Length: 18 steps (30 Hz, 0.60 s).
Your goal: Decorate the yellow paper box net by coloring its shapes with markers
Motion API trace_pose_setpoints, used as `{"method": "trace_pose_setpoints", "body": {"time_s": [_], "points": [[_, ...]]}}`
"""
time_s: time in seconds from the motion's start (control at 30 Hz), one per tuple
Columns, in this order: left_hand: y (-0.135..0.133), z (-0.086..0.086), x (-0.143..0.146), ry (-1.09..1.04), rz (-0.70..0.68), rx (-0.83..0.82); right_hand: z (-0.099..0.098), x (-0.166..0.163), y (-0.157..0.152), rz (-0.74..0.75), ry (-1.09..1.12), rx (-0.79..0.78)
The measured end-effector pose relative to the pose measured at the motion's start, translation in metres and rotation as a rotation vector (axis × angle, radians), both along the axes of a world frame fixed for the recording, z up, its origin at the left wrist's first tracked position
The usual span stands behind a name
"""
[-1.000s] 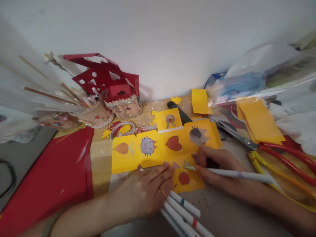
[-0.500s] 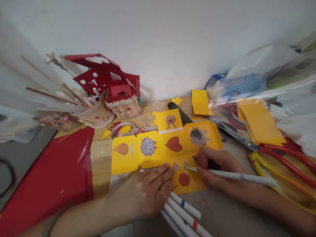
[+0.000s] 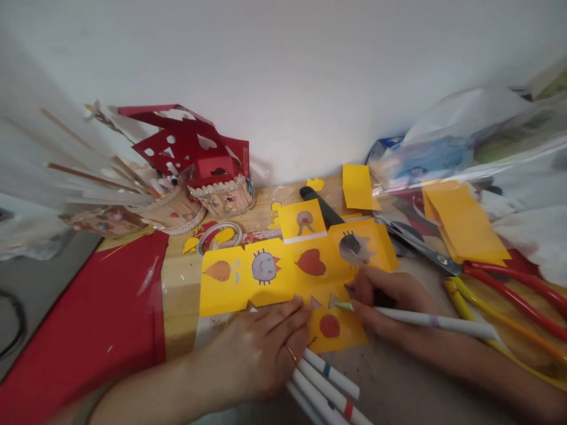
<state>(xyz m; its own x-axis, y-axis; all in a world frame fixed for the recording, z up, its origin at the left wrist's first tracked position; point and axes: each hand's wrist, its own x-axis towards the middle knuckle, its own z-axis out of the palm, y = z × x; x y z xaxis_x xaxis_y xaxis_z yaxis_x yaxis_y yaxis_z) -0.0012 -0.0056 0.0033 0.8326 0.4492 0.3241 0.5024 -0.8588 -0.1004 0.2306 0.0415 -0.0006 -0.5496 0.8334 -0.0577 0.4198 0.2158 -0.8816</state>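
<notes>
A yellow paper cut-out [image 3: 221, 301] with several panels lies spread on the table, its panels bearing a carrot, a round smiling face, a red heart [image 3: 311, 262] and other coloured drawings. My right hand [image 3: 390, 295] pinches a white marker [image 3: 425, 319] whose pale green tip touches a small triangle [image 3: 333, 301] on the lower panel. On the paper's lower middle edge rests my left hand [image 3: 270, 345], pressing with its outer fingers. Several white markers [image 3: 325, 395] fan out from beneath its curled ringed finger, and the hand seems to grip them; their far ends are hidden.
Red-handled scissors [image 3: 509, 289] and a yellow-handled tool [image 3: 478, 307] lie at right beside folded yellow paper [image 3: 460, 218]. Red paper [image 3: 97, 307] covers the left. Behind stand a decorated stick basket [image 3: 225, 198] and a roll of tape [image 3: 220, 236].
The camera view has shifted slightly, so the scene sits a little lower. Both hands and the marker tip keep nearly the same place on the yellow paper.
</notes>
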Motion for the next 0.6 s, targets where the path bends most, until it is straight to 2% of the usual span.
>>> {"method": "trace_pose_setpoints", "body": {"time_s": [0.6], "points": [[0.0010,0.0026,0.0026,-0.021,0.014,0.002,0.0037,-0.0015,0.0016,0.023,-0.006,-0.006]]}}
